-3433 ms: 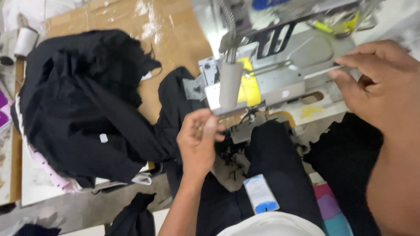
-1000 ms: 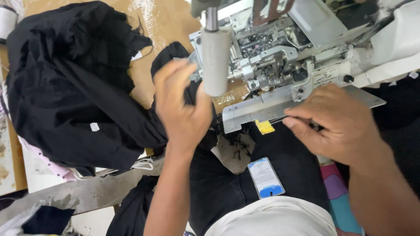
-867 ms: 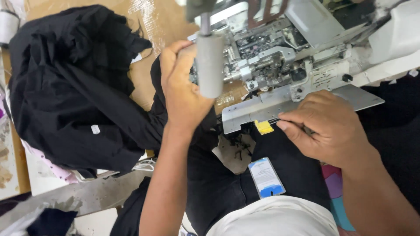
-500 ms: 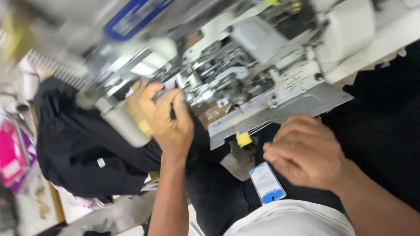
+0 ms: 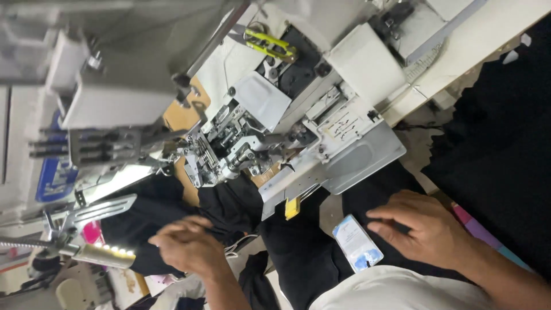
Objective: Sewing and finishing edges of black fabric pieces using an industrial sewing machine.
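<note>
The left hand [image 5: 189, 248] curls knuckles-up, its fingers bunched on the black fabric [image 5: 229, 209] just below the grey industrial sewing machine [image 5: 298, 132]. The right hand [image 5: 425, 229] lies flat, palm down, fingers loosely spread and holding nothing, beside a small blue-and-white card [image 5: 357, 242].

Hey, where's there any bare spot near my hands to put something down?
The flat grey plate of the sewing machine, above your right hand, looks bare. So does the pale tabletop strip at upper right. Crowded: black fabric fills the space between the needle area and your left hand, and a small blue-and-white packet lies beside your right fingers.
</note>
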